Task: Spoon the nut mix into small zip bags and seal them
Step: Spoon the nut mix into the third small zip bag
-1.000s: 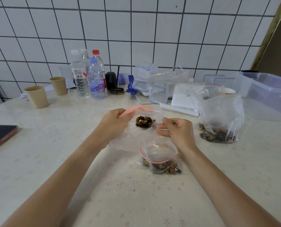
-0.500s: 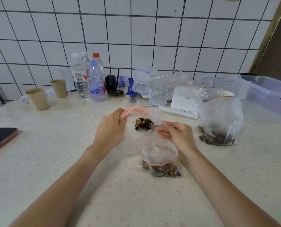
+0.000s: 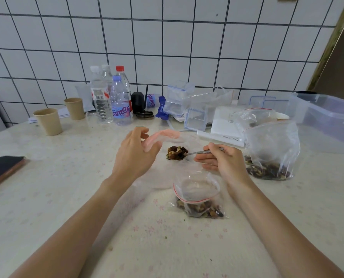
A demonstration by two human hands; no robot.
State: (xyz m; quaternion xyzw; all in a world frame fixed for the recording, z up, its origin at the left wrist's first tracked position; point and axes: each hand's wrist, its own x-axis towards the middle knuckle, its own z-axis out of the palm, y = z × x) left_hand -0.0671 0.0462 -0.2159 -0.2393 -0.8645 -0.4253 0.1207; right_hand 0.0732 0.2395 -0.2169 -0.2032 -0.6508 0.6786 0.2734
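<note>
Brown nut mix (image 3: 176, 153) heaped on my metal spoon (image 3: 199, 152), right hand (image 3: 223, 161) pinching handle level to avoid spills. Left hand (image 3: 136, 155) pinches pink-strip clear zip bag (image 3: 163, 135) mouth open for loading. Filled small bag (image 3: 199, 201) rests on table (image 3: 56, 197), unsealed.

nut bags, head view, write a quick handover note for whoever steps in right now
Left hand: pinches the pink zip edge of an open small bag, holding its mouth up.
Right hand: grips a metal spoon heaped with nut mix, level at the bag's mouth, not yet tipped in.
Supply: big bag of nut mix stands open on the table to the right.
Done: one small bag with nuts lies near the right wrist; I cannot tell whether its red zip is sealed.
Left: tip this spoonful in, finish filling, press the zip shut, check the near bag's seal, repeat.
</note>
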